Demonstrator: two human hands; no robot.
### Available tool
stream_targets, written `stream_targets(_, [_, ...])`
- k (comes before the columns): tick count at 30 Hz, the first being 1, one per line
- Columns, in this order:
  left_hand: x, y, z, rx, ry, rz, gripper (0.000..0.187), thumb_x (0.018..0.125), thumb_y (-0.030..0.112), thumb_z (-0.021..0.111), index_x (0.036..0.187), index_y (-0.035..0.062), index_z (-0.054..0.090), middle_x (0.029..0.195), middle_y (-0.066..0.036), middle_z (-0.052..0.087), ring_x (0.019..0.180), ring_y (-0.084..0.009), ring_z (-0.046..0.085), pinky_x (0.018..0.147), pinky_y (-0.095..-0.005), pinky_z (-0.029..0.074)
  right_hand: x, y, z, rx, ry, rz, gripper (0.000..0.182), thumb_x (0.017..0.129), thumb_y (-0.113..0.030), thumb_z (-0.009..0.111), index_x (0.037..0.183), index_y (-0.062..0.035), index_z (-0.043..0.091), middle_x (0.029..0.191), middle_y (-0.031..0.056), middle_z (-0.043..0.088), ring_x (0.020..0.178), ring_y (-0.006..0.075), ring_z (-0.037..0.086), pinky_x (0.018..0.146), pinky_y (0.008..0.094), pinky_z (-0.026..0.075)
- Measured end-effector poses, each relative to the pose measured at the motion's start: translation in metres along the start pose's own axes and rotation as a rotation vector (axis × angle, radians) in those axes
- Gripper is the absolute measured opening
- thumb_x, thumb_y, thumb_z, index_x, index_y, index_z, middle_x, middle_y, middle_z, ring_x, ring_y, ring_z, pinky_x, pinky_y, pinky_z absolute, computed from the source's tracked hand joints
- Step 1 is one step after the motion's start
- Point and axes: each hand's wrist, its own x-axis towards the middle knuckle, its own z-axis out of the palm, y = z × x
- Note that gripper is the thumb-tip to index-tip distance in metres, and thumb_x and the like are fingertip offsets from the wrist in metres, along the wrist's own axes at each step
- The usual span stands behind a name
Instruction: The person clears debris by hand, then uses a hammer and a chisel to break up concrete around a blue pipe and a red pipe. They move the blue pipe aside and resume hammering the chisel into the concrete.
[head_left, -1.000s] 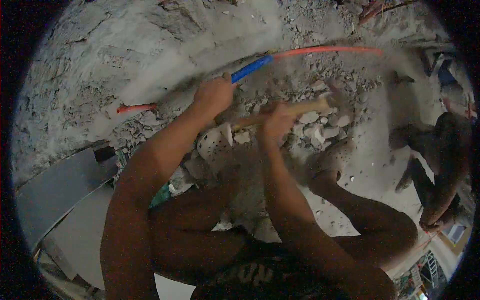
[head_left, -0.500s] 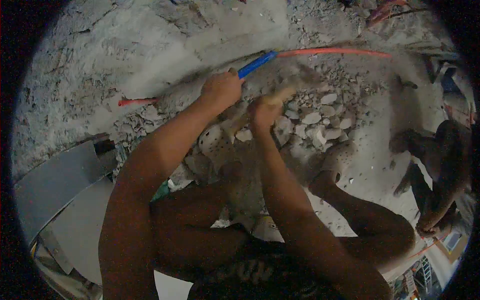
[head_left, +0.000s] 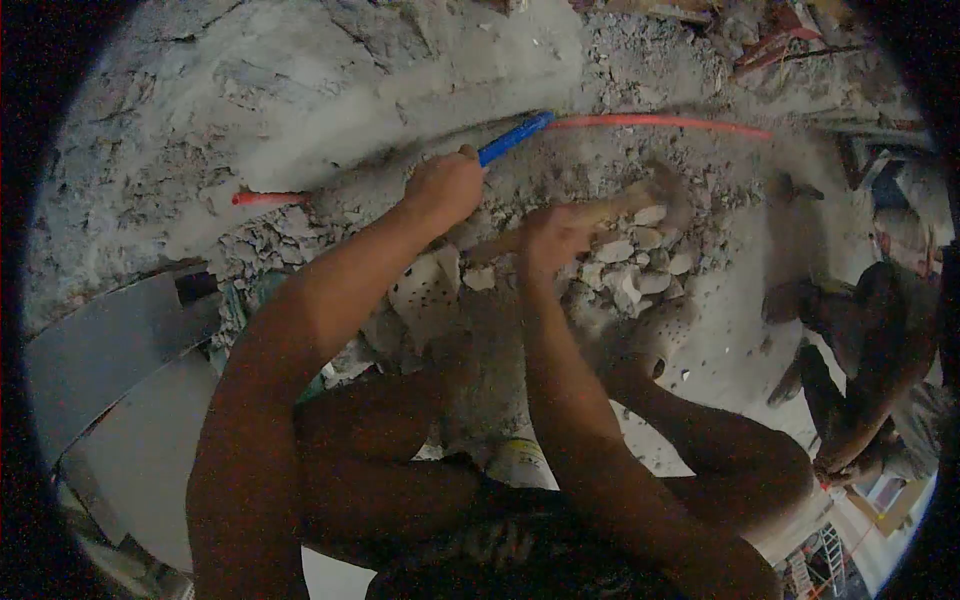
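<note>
Head view. My left hand (head_left: 443, 187) is wrapped in a fist around a chisel (head_left: 512, 139); only its blue shaft shows, rising from the top of the fist up and to the right. The shaft's long axis runs on a diagonal, lower left to upper right, and its upper end meets the groove in the wall (head_left: 330, 90) where an orange conduit (head_left: 660, 123) lies. The tip itself I cannot make out.

My right hand (head_left: 553, 236) is curled tight about the wooden handle of a hammer (head_left: 640, 197). The handle's long axis points right and slightly up from the fist; the head is blurred and sits above the rubble (head_left: 640, 265), to the right of the chisel and a little below it. The two long axes thus lie nearly parallel, with the hammer just beside the chisel on its lower right side and apart from it.

My left hand is the nearer to the conduit; my right hand is lower and to the right, just beside my left but not touching it. A second stretch of orange conduit (head_left: 265, 198) shows left of my left forearm. My knees fill the lower frame. Another person (head_left: 870, 360) crouches at far right, well apart.
</note>
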Motion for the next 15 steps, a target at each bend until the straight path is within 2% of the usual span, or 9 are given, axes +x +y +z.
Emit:
stream_targets(2, [0.013,-0.018,0.023,0.023,-0.039,-0.032,0.031,0.097,0.023,0.052,0.108,-0.0048,0.059,0.095,-0.022,0.071,0.087,-0.0392,0.071,0.075,-0.0512,0.056,-0.004,0.039,0.001,-0.179,-0.127,-0.074,0.009,0.090,-0.010,0.057,0.092,-0.0042,0.051,0.071,0.0061,0.055,0.057,0.0157,0.055,0.049,0.0335,0.045])
stream_targets(3, [0.016,-0.021,0.022,0.046,-0.079,-0.063,0.030,0.097,0.023,0.052,0.107,-0.0046,0.059,0.095,-0.022,0.071,0.086,-0.0393,0.071,0.075,-0.0512,0.056,-0.004,0.041,0.004,-0.310,-0.215,0.102,0.010,0.091,-0.008,0.056,0.096,-0.0050,0.049,0.071,0.0051,0.054,0.057,0.0151,0.054,0.049,0.0331,0.045])
stream_targets(5, [0.008,-0.024,0.017,0.067,-0.096,-0.067,0.032,0.097,0.025,0.053,0.108,-0.0043,0.059,0.093,-0.021,0.071,0.085,-0.0386,0.071,0.073,-0.0511,0.056,-0.001,0.039,0.002,-0.443,-0.326,0.271,0.013,0.091,-0.005,0.055,0.100,-0.0057,0.046,0.072,0.0040,0.053,0.057,0.0146,0.054,0.049,0.0327,0.045])
stream_targets(7, [0.003,-0.032,0.011,0.098,-0.132,-0.069,0.034,0.097,0.027,0.054,0.109,-0.0039,0.059,0.092,-0.020,0.071,0.085,-0.0379,0.071,0.072,-0.0509,0.056,-0.001,0.006,-0.013,-0.184,-0.225,0.028,0.017,0.091,-0.006,0.055,0.104,-0.0062,0.044,0.075,0.0050,0.053,0.058,0.0148,0.053,0.050,0.0330,0.046])
stream_targets(9, [-0.005,-0.031,0.020,0.147,-0.104,0.089,0.037,0.099,0.031,0.052,0.111,-0.0033,0.058,0.087,-0.018,0.071,0.081,-0.0358,0.071,0.067,-0.0505,0.056,0.008,-0.036,-0.022,-0.050,-0.151,-0.161,0.021,0.092,-0.006,0.056,0.107,-0.0069,0.042,0.079,0.0069,0.054,0.060,0.0154,0.054,0.050,0.0338,0.049])
stream_targets(13, [-0.011,-0.014,0.011,0.202,0.010,0.108,0.039,0.099,0.034,0.052,0.112,-0.0019,0.058,0.083,-0.017,0.071,0.077,-0.0344,0.071,0.063,-0.0496,0.056,0.033,-0.088,-0.029,-0.007,0.011,-0.119,0.021,0.092,-0.006,0.056,0.108,-0.0076,0.042,0.086,0.0084,0.054,0.066,0.0172,0.057,0.053,0.0356,0.052])
stream_targets(15, [-0.002,-0.026,0.017,0.111,-0.057,0.045,0.045,0.101,0.039,0.048,0.123,0.0011,0.055,0.084,-0.020,0.069,0.073,-0.0395,0.069,0.060,-0.0546,0.056,0.034,-0.111,-0.027,0.077,0.021,0.000,0.021,0.093,-0.008,0.056,0.108,-0.0078,0.042,0.086,0.0082,0.055,0.067,0.0191,0.058,0.054,0.0364,0.054])
